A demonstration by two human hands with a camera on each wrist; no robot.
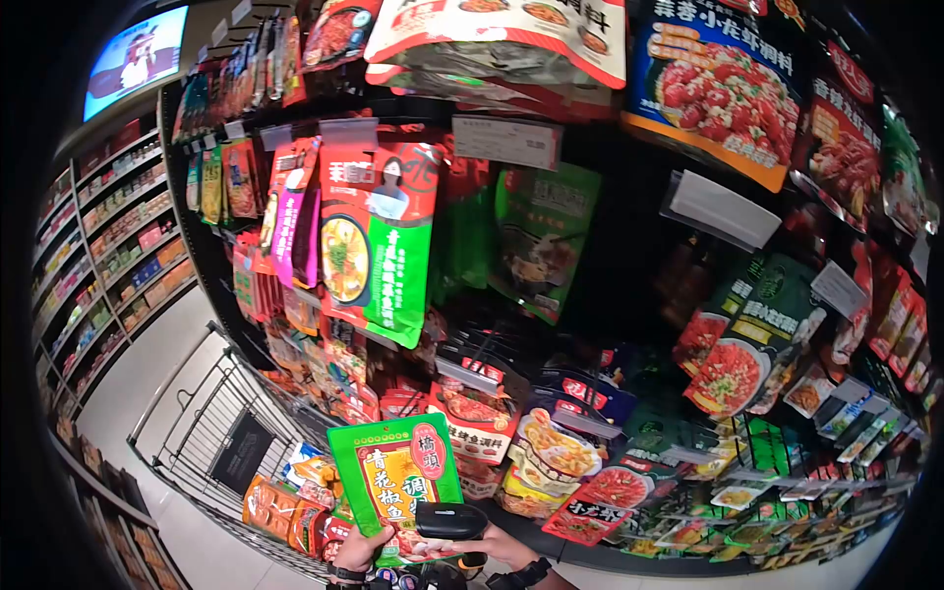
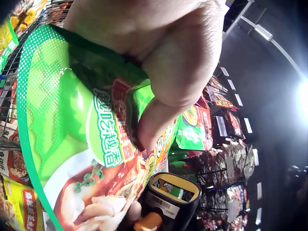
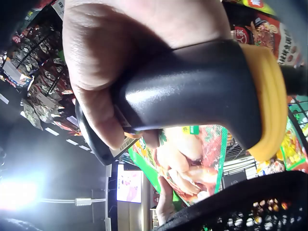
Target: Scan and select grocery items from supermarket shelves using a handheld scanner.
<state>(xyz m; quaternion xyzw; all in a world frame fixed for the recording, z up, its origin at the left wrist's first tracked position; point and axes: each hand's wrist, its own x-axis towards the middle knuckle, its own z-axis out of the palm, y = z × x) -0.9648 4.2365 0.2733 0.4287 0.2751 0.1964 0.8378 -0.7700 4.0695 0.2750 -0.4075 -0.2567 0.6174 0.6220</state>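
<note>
My left hand (image 1: 360,553) pinches a green seasoning packet (image 1: 393,472) low on its left side, thumb across the front, so the packet stands upright. In the left wrist view the thumb bends over the packet (image 2: 72,139), which pictures fish slices. A black barcode scanner (image 1: 450,521) is in my right hand (image 1: 505,551), close in front of the packet's lower right part. The right wrist view shows fingers wrapped round the scanner's dark handle (image 3: 192,91), with its yellow base (image 3: 269,101) to the right. In the left wrist view the scanner's yellow-rimmed window (image 2: 174,186) shows.
A wire shopping cart (image 1: 187,472) stands at the left with several packets (image 1: 280,506) in it. Shelving hung with seasoning pouches (image 1: 379,236) rises ahead and right. Price tags (image 1: 506,141) jut out from it. Another stocked shelf (image 1: 118,256) lines the far left.
</note>
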